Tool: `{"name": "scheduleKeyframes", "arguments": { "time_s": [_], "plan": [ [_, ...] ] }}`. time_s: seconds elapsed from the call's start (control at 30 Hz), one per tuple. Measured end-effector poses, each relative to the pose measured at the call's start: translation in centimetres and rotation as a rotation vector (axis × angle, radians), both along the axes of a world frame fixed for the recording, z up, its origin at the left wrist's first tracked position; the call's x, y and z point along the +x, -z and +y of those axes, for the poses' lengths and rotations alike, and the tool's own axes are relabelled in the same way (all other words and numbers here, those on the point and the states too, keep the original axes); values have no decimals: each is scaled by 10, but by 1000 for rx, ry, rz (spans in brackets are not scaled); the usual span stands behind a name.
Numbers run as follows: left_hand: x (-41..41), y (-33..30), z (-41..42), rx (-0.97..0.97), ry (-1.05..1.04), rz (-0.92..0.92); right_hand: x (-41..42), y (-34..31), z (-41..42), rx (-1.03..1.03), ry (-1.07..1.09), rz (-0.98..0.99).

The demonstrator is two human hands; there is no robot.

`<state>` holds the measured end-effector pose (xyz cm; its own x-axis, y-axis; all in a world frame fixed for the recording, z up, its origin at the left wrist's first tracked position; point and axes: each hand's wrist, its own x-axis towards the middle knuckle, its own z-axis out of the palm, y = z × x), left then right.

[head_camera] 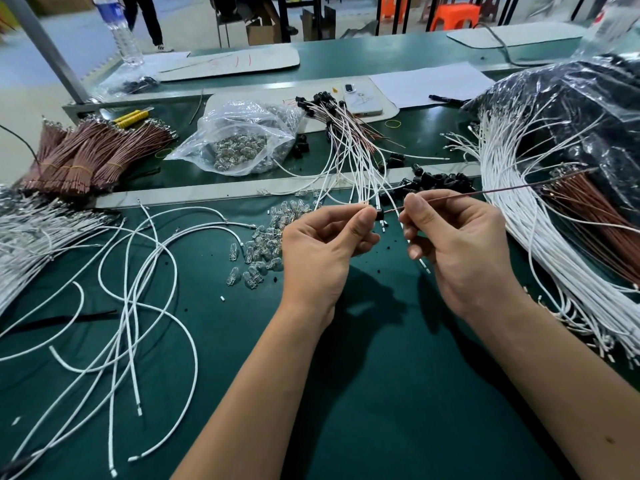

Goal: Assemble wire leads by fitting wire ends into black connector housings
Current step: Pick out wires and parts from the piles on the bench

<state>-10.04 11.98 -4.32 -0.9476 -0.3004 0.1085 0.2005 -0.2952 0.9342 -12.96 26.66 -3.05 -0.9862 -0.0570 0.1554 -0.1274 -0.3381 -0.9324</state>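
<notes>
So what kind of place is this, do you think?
Probably a factory assembly bench: bundled brown wires, a big sheaf of white wires and a bag of small glass bulbs on a long green worktable.

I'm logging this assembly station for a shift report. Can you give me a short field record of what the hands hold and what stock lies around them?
left hand: pinches small black plastic connector housing
right hand: pinches thin brown wire, its tip at the housing
insertion: cannot tell if seated
surface: green work table
near left: loose white wires
centre: small clear glass bulbs
far left: bundled brown wires
behind hands: pile of loose black housings
</notes>
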Motion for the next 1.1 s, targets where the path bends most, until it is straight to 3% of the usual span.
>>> {"name": "scheduleKeyframes", "arguments": {
  "time_s": [1.1],
  "plan": [
    [2, 0, 2, -25, -24, -23, -5, 17, -4, 191, 4, 171]
  ]
}}
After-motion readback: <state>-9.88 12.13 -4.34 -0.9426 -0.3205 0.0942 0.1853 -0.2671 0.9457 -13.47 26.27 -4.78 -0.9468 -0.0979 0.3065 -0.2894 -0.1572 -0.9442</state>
